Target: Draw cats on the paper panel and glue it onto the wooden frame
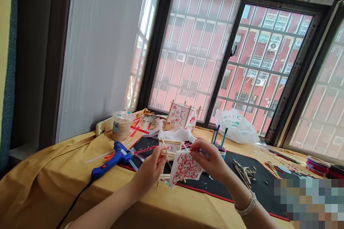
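Note:
Low in the middle of the head view, my left hand (152,167) is closed on a corner of a small wooden stick frame (174,156). My right hand (208,157) pinches the upper right edge of a white piece (186,167) with red line drawings. That drawn piece hangs in front of the frame and hides part of it. A finished-looking lantern (179,116) with red flowers and writing on its panels stands farther back by the window. Crumpled white material (177,134) lies just behind the frame.
A blue glue gun (110,162) and a drink cup (122,126) are at the left. Behind my right hand are a pen cup (221,152) and a plastic bag (235,125). Gold-coloured metal pieces (243,173) lie on the black mat (258,189) at the right.

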Available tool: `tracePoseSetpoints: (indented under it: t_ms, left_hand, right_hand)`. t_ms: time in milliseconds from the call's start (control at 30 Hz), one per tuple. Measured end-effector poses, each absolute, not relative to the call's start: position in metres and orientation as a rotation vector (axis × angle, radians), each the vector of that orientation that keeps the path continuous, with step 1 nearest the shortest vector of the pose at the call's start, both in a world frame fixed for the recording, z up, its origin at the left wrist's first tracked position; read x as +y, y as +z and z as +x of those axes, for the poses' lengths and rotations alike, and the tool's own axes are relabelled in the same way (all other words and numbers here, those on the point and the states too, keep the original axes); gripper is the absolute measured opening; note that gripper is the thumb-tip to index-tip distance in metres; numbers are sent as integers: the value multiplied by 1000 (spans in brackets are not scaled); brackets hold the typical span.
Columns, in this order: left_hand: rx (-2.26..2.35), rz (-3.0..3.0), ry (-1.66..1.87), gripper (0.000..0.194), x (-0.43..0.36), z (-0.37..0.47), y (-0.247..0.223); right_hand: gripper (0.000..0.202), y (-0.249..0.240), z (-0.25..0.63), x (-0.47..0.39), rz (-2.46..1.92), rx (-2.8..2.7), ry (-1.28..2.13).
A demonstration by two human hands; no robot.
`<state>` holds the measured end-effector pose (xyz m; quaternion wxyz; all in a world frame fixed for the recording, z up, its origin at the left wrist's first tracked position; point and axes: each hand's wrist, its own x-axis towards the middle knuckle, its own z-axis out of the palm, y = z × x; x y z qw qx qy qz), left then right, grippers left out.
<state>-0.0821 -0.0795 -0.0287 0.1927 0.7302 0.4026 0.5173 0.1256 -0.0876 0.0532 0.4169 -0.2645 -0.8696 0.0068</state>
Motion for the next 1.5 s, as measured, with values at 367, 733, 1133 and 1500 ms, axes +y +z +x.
tracePoseSetpoints:
  t_ms: [367, 733, 1133, 1500]
  left_hand:
    - [897, 2088, 1459, 40, -87, -83, -24]
    - [1079, 2192, 1426, 32, -85, -82, -25]
    - [1175, 2254, 1506, 28, -87, -79, -23]
    - [1125, 2353, 1476, 22, -83, -84, -27]
  right_hand:
    - [6, 15, 121, -78, -620, -1997, -77]
    - [6, 1, 110, -77, -573, -2021, -196]
    - [6, -1, 110, -76, -659, -2000, -197]
    - [8, 1, 109, -74, -694, -1996, -228]
